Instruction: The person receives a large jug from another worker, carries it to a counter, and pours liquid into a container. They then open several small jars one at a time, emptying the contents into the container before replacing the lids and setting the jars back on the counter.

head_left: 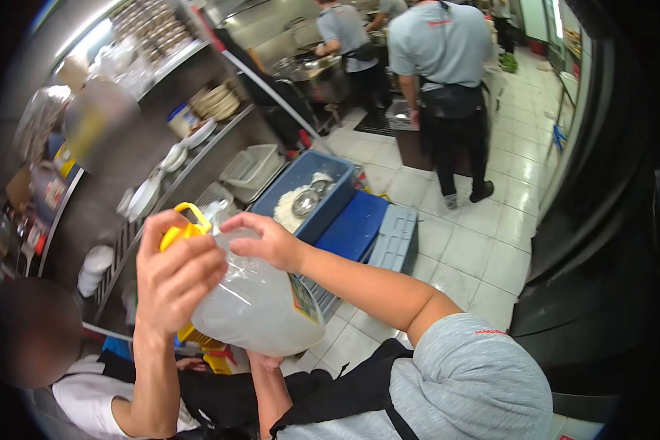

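A large translucent plastic jug with a yellow cap and ring handle is tilted in front of me. My left hand supports it from below, its fingers mostly hidden behind the jug. My right hand is at the jug's shoulder beside the cap, fingers spread and slightly bent. Another person's hand, on an arm rising from a white sleeve at the lower left, grips the jug at its yellow top.
Beyond the jug, a blue tub holds white contents and metal bowls, near blue lidded crates. Metal shelves with dishes and baskets line the left. Co-workers stand farther along the tiled floor.
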`<action>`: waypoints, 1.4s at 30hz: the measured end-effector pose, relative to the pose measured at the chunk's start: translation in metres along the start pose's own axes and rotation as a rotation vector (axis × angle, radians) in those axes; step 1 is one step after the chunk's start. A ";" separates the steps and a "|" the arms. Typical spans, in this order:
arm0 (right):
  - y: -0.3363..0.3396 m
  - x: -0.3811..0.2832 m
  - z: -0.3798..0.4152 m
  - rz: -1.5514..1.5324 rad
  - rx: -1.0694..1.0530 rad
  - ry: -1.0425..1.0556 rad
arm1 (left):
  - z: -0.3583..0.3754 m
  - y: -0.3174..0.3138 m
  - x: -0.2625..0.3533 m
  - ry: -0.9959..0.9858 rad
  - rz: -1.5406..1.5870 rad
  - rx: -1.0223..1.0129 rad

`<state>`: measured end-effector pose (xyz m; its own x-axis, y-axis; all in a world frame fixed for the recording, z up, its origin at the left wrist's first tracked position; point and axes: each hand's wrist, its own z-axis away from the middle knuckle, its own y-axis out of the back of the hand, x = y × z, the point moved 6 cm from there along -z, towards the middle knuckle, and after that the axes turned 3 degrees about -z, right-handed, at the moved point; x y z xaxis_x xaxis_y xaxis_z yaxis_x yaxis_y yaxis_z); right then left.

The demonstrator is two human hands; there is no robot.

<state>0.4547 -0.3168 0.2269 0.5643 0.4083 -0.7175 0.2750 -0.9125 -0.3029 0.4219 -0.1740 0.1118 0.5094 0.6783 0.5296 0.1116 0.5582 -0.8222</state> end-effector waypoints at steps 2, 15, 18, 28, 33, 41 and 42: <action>0.045 -0.028 0.038 0.100 0.081 0.055 | -0.019 -0.015 -0.041 0.053 -0.082 -0.008; 0.356 -0.179 0.236 -0.097 0.790 0.151 | -0.182 -0.102 -0.324 0.554 -0.412 -0.304; 0.414 -0.216 0.257 -0.038 0.853 0.227 | -0.217 -0.166 -0.380 0.549 -0.518 -0.330; 0.653 -0.323 0.308 -0.014 1.208 0.408 | -0.392 -0.301 -0.597 0.885 -0.677 -0.579; 0.748 -0.394 0.348 0.001 1.358 0.524 | -0.431 -0.391 -0.716 1.057 -0.675 -0.710; 0.929 -0.503 0.374 0.007 1.403 0.456 | -0.500 -0.501 -0.889 1.033 -0.621 -0.702; 0.957 -0.515 0.373 0.005 1.372 0.427 | -0.509 -0.515 -0.905 1.025 -0.605 -0.686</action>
<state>0.1369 -1.4098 0.0726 0.8168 0.1575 -0.5550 -0.5425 -0.1176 -0.8318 0.3374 -1.3182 -0.0504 0.5935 -0.4050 0.6955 0.7825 0.0883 -0.6163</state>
